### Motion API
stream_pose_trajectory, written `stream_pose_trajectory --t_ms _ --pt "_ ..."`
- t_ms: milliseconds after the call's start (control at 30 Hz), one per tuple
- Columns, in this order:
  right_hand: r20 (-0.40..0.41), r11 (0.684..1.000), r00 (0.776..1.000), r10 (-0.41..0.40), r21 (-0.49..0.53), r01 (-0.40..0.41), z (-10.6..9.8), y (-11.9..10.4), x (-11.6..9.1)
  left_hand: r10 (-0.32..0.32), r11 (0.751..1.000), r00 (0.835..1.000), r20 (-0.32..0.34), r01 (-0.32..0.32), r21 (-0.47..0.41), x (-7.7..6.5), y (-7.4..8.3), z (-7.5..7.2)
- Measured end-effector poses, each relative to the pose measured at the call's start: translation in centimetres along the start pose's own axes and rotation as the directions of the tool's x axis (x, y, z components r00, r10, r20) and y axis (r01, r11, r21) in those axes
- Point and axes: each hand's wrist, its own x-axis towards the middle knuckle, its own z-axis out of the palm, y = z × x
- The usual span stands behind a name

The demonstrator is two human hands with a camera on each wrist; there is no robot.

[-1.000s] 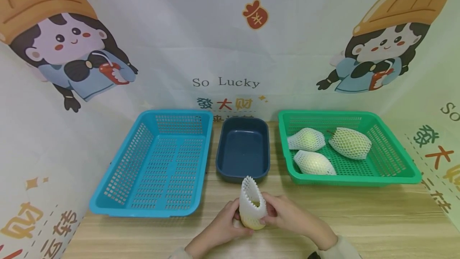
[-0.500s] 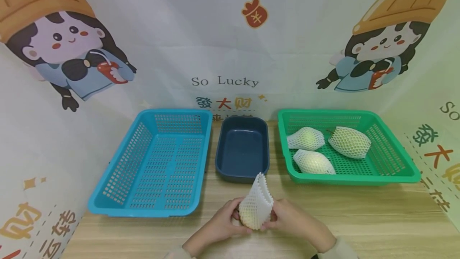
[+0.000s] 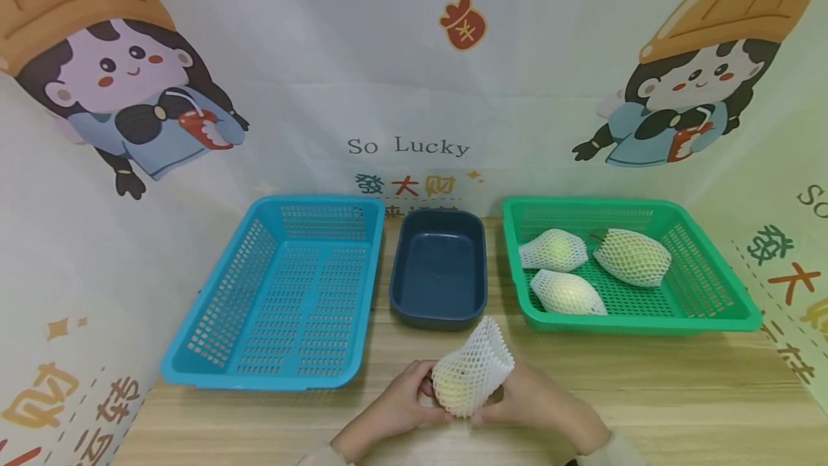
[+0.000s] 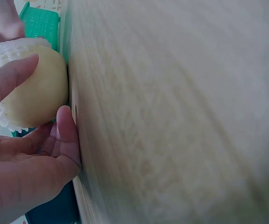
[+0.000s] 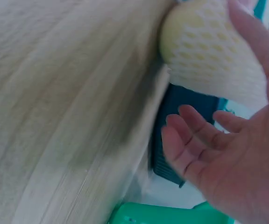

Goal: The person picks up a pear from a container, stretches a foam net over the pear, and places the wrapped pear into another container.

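A pale yellow pear (image 4: 46,88) in a white foam net sleeve (image 3: 472,365) is held just above the wooden table, near its front. My left hand (image 3: 404,401) grips the pear's bare rounded end, thumb on one side and fingers on the other. The sleeve's loose, open end points up and to the right. My right hand (image 3: 533,401) is at the sleeve's right side, partly hidden behind it in the head view. In the right wrist view its thumb lies by the netting, while the other fingers are loosely bent and apart from the fruit.
A blue basket (image 3: 272,380) stands at the left, and a dark blue tub (image 3: 438,318) is behind the hands. The green basket (image 3: 647,322) at the right has three netted fruits (image 3: 630,257) in it. A printed cloth (image 3: 291,92) hangs behind and at both sides.
The pear has been turned between the hands. Its sleeve's open end has swung from pointing up toward the right. The hands stay in nearly the same place.
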Motion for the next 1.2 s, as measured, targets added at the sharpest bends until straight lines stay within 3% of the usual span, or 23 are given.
stream_pose_trajectory --t_ms 67,167,300,567,767,900,1000,1100,1200 --pt "-0.029 0.994 1.000 -0.008 0.109 0.011 -0.1 0.0 0.1 0.003 1.000 1.000 -0.003 -0.003 0.002 0.0 0.0 0.0" --pt "-0.038 0.960 0.998 -0.041 0.276 0.050 0.1 -0.1 0.5 0.004 1.000 1.000 0.002 -0.004 0.009 0.0 0.1 0.0" --pt "-0.032 0.925 0.999 -0.028 0.379 0.038 0.5 -0.3 0.7 0.008 1.000 1.000 0.007 -0.008 0.017 0.1 0.1 0.0" --pt "-0.038 0.921 0.997 0.063 0.386 -0.044 1.8 -0.5 1.2 0.012 1.000 1.000 -0.007 -0.012 0.017 0.1 -0.2 -0.2" --pt "-0.055 0.944 0.997 0.061 0.327 -0.040 2.5 -1.1 1.1 0.023 1.000 1.000 -0.021 -0.023 0.017 0.1 -0.3 -0.4" --pt "-0.083 0.963 0.994 0.066 0.268 -0.042 2.7 -1.3 1.1 -0.049 0.984 0.999 -0.017 0.045 -0.172 0.2 -0.4 -0.2" --pt "-0.095 0.973 0.992 0.080 0.224 -0.057 2.8 -1.2 0.9 -0.131 0.931 0.991 0.000 0.123 -0.343 0.3 -0.6 -0.2" --pt "-0.092 0.975 0.993 0.077 0.216 -0.055 2.9 -1.0 0.9 -0.160 0.901 0.987 0.023 0.156 -0.405 0.2 -0.7 -0.3" --pt "-0.084 0.972 0.995 0.057 0.234 -0.036 2.9 -0.9 1.0 -0.144 0.899 0.988 0.061 0.157 -0.410 0.1 -0.8 -0.6"
